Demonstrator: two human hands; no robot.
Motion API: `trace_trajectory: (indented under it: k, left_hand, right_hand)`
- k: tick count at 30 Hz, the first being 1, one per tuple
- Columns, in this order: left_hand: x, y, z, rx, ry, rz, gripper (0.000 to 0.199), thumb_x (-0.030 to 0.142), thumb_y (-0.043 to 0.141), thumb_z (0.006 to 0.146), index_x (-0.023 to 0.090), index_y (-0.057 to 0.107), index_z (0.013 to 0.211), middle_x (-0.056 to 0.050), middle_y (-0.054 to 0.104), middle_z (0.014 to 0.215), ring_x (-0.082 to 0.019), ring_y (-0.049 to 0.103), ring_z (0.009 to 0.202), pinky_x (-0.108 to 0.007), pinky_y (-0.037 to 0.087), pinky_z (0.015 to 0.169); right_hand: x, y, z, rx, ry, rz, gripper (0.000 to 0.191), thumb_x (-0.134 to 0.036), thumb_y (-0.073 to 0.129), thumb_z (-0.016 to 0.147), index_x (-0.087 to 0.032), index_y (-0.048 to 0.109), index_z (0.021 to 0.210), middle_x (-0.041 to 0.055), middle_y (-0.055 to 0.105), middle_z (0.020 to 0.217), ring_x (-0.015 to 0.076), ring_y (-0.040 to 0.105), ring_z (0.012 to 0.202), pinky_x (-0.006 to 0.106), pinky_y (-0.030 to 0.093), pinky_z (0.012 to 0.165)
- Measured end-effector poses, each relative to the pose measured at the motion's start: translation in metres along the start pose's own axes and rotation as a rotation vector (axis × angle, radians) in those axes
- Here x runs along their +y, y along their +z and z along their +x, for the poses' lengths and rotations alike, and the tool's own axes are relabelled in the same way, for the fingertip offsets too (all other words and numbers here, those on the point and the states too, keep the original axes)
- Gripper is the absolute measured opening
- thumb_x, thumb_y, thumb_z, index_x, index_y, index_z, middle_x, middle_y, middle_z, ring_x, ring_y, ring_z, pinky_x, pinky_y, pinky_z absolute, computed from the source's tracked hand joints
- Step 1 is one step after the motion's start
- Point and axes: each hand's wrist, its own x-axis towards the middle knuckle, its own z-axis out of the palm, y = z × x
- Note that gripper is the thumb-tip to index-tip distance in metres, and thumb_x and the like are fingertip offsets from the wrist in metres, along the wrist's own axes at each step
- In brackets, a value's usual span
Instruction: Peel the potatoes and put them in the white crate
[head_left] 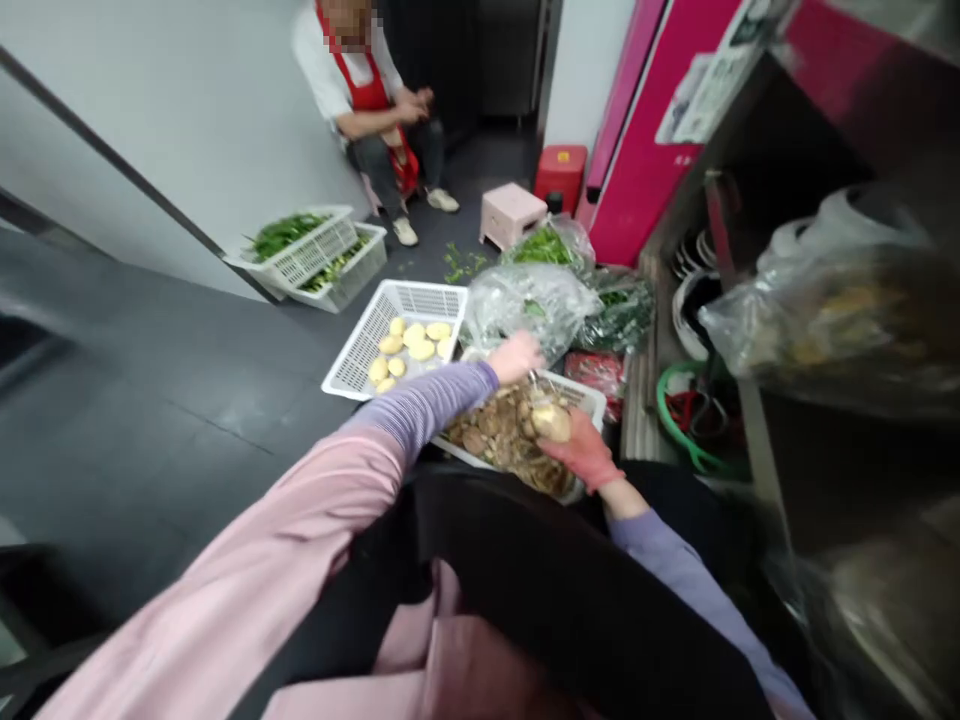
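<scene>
As the right grip [582, 450] holds a potato [553, 422], pale-yellow flesh shows.
Left grip [517, 356]: I cannot tell its state.

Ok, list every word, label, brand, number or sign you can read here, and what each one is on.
No text can be read.
Sheets on the pink panel: marks show, too blurred to read.
Small white marks on the same panel: too small to read.
Yellow patch on the red container: possibly a label, too small to read.
</scene>
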Motion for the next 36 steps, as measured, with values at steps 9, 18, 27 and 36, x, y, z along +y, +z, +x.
trace_trajectory:
  k: [9,18,27,36]
  left_hand:
    - [-0.039,0.013,0.010,0.197,-0.031,-0.352,0.031,0.033,0.049,0.103,0.020,0.069,0.083,-0.011,0.056,0.090,-0.032,0.055,0.110,-0.055,0.039,0.108]
    - [-0.051,0.011,0.014,0.094,-0.007,-0.271,0.034,0.032,0.052,0.100,0.021,0.062,0.069,-0.009,0.052,0.079,-0.031,0.057,0.100,-0.054,0.046,0.100]
    - [-0.035,0.013,-0.010,0.240,-0.266,-0.289,0.028,0.034,0.053,0.103,0.019,0.069,0.085,-0.011,0.059,0.087,-0.032,0.056,0.108,-0.051,0.043,0.102]
    - [-0.020,0.022,-0.026,0.337,-0.385,-0.237,0.033,0.031,0.045,0.106,0.018,0.070,0.088,-0.010,0.058,0.084,-0.031,0.053,0.105,-0.053,0.038,0.105]
  right_hand:
    - [-0.003,0.005,0.008,0.095,-0.197,-0.368,0.083,-0.056,0.086,0.078,-0.013,0.058,0.143,0.0238,0.064,0.140,0.0427,0.060,0.134,0.062,0.044,0.121]
    - [-0.002,0.003,0.003,0.189,-0.374,-0.290,0.090,-0.065,0.084,0.075,-0.015,0.057,0.145,0.0231,0.066,0.138,0.0429,0.062,0.132,0.063,0.047,0.120]
    - [0.002,0.002,0.007,0.248,-0.102,0.261,0.105,-0.059,0.094,0.056,-0.017,0.051,0.142,0.0209,0.063,0.142,0.0392,0.064,0.132,0.060,0.051,0.118]
    - [-0.006,0.009,0.002,0.211,0.107,0.629,0.092,-0.054,0.094,0.056,-0.022,0.053,0.132,0.0125,0.069,0.136,0.0302,0.068,0.126,0.051,0.054,0.114]
